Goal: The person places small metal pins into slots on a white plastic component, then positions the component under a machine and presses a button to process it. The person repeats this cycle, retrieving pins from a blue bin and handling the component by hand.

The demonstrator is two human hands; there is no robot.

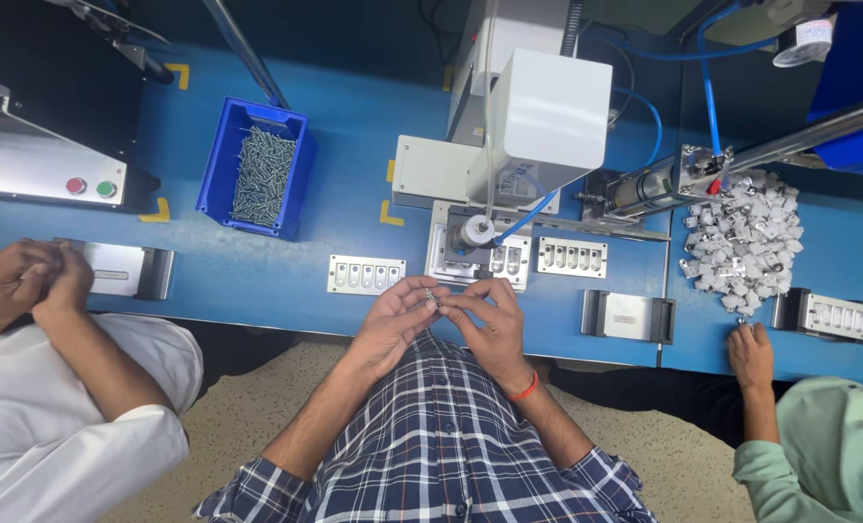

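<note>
My left hand [398, 318] and my right hand [486, 320] meet in front of my chest, just at the near edge of the blue worktable [257, 276]. Between the fingertips of both hands sits a small metal part [432, 295]; which hand bears most of it I cannot tell. An orange band circles my right wrist. Straight ahead stands a white press machine [547, 121] with a metal fixture plate [475, 260] under its head. A slotted metal tray [365, 274] lies to the left of my hands, another slotted tray [572, 257] to the right.
A blue bin of screws [257, 174] stands at the back left. A heap of small white parts [746, 242] lies at the right. A person in white sits at the left with hands together [34, 276]; another person's hand [749, 353] rests at the right.
</note>
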